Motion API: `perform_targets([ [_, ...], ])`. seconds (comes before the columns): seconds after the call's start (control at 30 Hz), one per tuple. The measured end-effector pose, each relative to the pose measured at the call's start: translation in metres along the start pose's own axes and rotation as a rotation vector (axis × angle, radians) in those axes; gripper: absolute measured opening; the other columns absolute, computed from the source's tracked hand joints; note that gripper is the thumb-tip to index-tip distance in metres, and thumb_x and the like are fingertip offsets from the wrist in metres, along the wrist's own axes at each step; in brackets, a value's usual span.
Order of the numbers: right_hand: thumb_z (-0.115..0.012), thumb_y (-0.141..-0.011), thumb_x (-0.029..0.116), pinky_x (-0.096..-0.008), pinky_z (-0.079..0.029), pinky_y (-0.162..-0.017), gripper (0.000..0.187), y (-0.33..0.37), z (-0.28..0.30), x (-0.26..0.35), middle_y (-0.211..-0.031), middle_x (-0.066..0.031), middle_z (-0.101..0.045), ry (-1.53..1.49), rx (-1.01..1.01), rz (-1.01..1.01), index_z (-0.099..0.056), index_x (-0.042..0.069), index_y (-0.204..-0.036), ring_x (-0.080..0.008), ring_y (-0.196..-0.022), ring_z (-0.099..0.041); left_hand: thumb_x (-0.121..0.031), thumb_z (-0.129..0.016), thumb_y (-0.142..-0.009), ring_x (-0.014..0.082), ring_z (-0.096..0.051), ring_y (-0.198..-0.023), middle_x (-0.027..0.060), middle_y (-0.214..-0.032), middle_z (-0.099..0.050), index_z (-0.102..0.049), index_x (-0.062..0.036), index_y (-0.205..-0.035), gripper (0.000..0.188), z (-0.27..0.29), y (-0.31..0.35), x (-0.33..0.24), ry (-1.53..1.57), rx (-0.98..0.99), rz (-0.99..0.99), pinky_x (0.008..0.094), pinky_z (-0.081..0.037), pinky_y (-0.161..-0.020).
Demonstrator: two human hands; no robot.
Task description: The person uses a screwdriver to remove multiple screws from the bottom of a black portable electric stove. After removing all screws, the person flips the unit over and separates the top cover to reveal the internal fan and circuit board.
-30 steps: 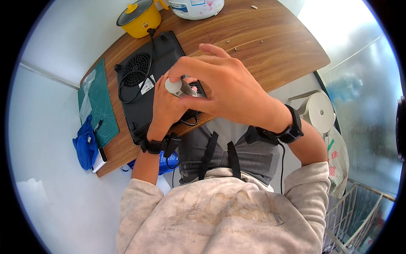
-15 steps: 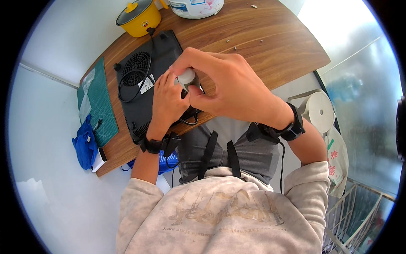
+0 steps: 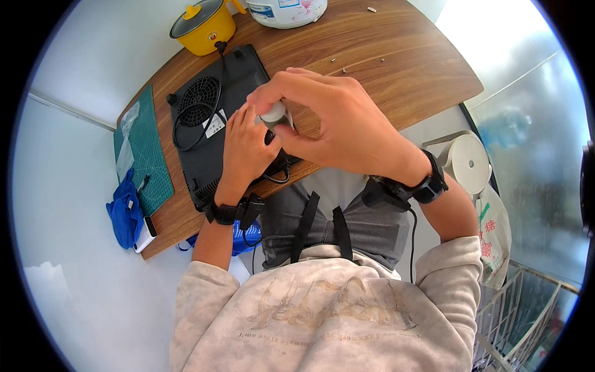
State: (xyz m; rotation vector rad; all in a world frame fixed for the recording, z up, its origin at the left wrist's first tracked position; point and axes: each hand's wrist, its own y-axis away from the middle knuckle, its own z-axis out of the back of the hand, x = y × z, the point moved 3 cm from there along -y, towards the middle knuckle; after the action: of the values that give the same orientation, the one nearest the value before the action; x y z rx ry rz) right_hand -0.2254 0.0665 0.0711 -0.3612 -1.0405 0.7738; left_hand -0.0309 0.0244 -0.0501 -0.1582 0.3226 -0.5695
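Observation:
My right hand (image 3: 338, 121) is closed by thumb and fingers around a thick grey cylindrical screwdriver (image 3: 274, 112) with a whitish round end facing up. Its tip is hidden below. Just left of it, my left hand (image 3: 248, 146) rests with fingers stretched out over the black appliance (image 3: 242, 77), thumb pointing toward the tool. This flat appliance, apparently an induction cooker, lies underside up, showing a round fan grille (image 3: 199, 99), a white label (image 3: 215, 124) and corner feet. Its black power cord (image 3: 176, 131) loops over the grille.
Several small screws (image 3: 344, 70) lie on the wooden table (image 3: 409, 87). At the back stand a yellow pot (image 3: 207, 34) and a white rounded appliance (image 3: 288, 13). A green cutting mat (image 3: 152, 155) and a blue cloth (image 3: 126, 214) are at the left. A beige stool-like object (image 3: 468, 164) stands right of the table.
My right fingers and thumb have shifted slightly around the screwdriver, and its upper end has tilted a little. The left hand and the black appliance stay in place.

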Motion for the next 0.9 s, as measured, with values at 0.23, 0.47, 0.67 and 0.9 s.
perform_targets([
  [0.23, -0.079, -0.081, 0.009, -0.0340, -0.056, -0.073, 0.026, -0.001, 0.003, -0.004, -0.100, -0.0089, -0.068, -0.060, -0.061, 0.060, -0.066, 0.007, -0.103, -0.0257, -0.089, -0.068, -0.029, -0.071, -0.085, 0.0382, -0.046, -0.139, 0.0262, -0.146, -0.053, -0.074, 0.0039, -0.109, 0.041, 0.000, 0.000, 0.001, 0.064, -0.017, 0.015, 0.0490, -0.034, -0.116],
  [0.47, -0.079, -0.080, 0.007, -0.0347, -0.056, -0.082, 0.027, -0.001, 0.003, 0.001, -0.109, -0.0084, -0.069, -0.073, -0.012, 0.023, -0.068, 0.007, -0.104, -0.0265, -0.098, -0.069, -0.029, -0.071, -0.085, 0.0378, -0.045, -0.141, 0.0263, -0.147, -0.052, -0.075, 0.0032, -0.107, 0.039, -0.001, 0.003, 0.004, 0.087, -0.042, 0.019, 0.0489, -0.034, -0.117],
  [0.67, -0.078, -0.079, 0.010, -0.0357, -0.054, -0.073, 0.020, -0.001, 0.004, -0.003, -0.099, -0.0070, -0.066, -0.046, -0.083, 0.064, -0.067, 0.008, -0.096, -0.0254, -0.088, -0.064, -0.028, -0.069, -0.086, 0.0366, -0.046, -0.141, 0.0238, -0.146, -0.053, -0.075, 0.0006, -0.106, 0.036, 0.005, 0.000, -0.006, 0.048, -0.055, -0.012, 0.0490, -0.034, -0.116],
  [0.9, -0.078, -0.079, 0.010, -0.0389, -0.053, -0.080, 0.025, 0.002, 0.001, -0.004, -0.095, -0.0060, -0.063, 0.060, -0.111, 0.076, -0.066, 0.011, -0.101, -0.0279, -0.092, -0.063, -0.025, -0.069, -0.086, 0.0354, -0.046, -0.141, 0.0212, -0.147, -0.054, -0.075, 0.0001, -0.107, 0.033, 0.001, 0.002, -0.002, -0.039, -0.057, -0.014, 0.0484, -0.034, -0.117],
])
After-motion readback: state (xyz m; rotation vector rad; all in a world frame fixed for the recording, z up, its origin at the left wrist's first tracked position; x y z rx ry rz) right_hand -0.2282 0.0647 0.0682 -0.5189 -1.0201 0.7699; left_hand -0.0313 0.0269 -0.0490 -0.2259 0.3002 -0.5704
